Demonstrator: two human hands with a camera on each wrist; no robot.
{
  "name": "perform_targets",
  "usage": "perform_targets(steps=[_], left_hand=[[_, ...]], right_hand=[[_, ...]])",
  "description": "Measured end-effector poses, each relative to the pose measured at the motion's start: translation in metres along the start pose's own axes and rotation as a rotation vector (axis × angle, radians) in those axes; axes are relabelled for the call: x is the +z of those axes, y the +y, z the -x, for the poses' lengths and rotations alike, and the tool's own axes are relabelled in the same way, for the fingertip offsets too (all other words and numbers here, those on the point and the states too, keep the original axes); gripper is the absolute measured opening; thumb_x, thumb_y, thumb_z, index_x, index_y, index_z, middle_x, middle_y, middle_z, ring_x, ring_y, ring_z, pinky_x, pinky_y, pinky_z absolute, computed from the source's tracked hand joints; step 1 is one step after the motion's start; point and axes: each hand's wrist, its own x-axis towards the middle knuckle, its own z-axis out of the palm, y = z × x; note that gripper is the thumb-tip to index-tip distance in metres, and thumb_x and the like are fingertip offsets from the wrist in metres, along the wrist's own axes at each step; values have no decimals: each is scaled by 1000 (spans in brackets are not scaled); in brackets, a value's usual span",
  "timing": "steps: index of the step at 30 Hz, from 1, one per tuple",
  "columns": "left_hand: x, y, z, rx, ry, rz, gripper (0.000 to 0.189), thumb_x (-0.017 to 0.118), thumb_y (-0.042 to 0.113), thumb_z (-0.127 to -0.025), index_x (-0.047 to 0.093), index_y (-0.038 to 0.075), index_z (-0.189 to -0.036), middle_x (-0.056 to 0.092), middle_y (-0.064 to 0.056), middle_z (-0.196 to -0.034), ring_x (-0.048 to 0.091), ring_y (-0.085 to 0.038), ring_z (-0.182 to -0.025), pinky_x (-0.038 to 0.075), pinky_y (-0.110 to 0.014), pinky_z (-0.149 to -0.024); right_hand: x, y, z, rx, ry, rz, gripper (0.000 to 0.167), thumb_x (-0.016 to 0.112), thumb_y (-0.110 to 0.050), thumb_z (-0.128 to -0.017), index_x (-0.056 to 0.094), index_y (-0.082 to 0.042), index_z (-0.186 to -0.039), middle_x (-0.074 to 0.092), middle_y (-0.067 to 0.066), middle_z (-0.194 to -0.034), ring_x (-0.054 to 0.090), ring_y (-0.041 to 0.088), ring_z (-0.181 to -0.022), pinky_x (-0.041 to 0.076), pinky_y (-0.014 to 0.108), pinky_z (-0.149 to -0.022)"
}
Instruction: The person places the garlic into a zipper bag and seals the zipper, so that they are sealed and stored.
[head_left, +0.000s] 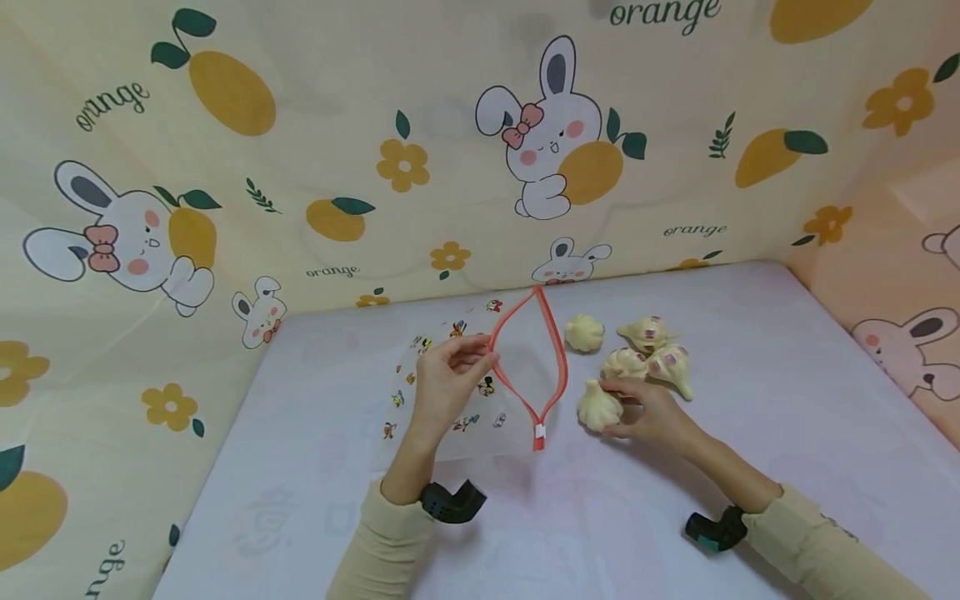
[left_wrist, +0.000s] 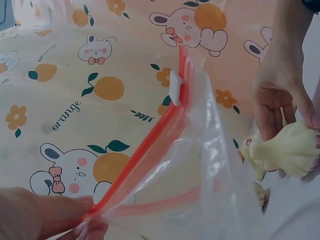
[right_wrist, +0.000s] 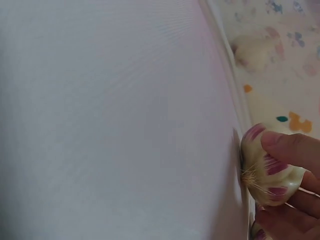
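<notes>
My left hand (head_left: 450, 383) pinches the red zip rim of a clear zip bag (head_left: 517, 417) printed with small cartoon figures. The bag's mouth gapes, facing right, and a white slider (left_wrist: 174, 87) sits at one end of the zip. My right hand (head_left: 656, 417) grips a pale garlic bulb (head_left: 599, 407) just right of the bag mouth. In the right wrist view, thumb and fingers hold this garlic bulb (right_wrist: 272, 167), showing purple patches and a rooty base. Close to it are several other garlic bulbs, among them one (head_left: 584, 333) standing apart and one (head_left: 670, 367) with purple marks.
A white cloth-covered table (head_left: 300, 417) lies under everything. Behind it rises a cream backdrop (head_left: 450, 100) printed with rabbits and oranges, which continues along the right side. Black wrist cameras (head_left: 453, 502) are strapped to both wrists.
</notes>
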Motion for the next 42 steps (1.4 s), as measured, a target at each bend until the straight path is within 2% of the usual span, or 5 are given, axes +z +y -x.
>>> perform_targets(steps=[19, 29, 33, 38, 42], left_hand=[[-1, 0, 0, 1, -3, -3, 26, 74, 5, -82, 71, -3, -107, 72, -22, -96, 69, -27, -82, 54, -8, -68], [-3, 1, 0, 16, 9, -7, 26, 74, 6, -82, 71, -2, -107, 72, -22, -96, 69, -29, -83, 53, -8, -68], [-3, 1, 1, 17, 10, -8, 27, 75, 6, -82, 71, -3, -107, 72, -22, -95, 69, -29, -82, 53, -8, -68], [-3, 1, 1, 13, 11, -8, 26, 74, 6, -82, 71, -3, -107, 72, -22, -95, 69, -29, -82, 53, -8, -68], [-3, 1, 1, 14, 9, -4, 26, 74, 6, -82, 71, -2, -107, 72, -22, -96, 69, -28, -82, 53, -8, -68]], right_hand=[[-5, -2, -4, 81, -29, 4, 63, 86, -5, -66, 59, 11, -121, 63, 30, -121, 68, 40, -99, 56, 46, -88], [-8, -9, -10, -19, 33, 24, 58, 87, -4, -64, 62, 12, -115, 68, 28, -111, 68, 38, -91, 59, 43, -79], [-11, -15, -12, -33, 58, 35, 59, 87, -5, -63, 63, 10, -115, 68, 26, -111, 71, 36, -87, 53, 56, -88], [-16, -20, -15, -81, 81, 33, 57, 87, -3, -63, 63, 11, -114, 69, 26, -108, 70, 21, -88, 60, 42, -73], [-19, -24, -18, -46, 69, 32, 59, 86, -4, -65, 62, 11, -117, 68, 27, -111, 70, 25, -91, 60, 40, -75]])
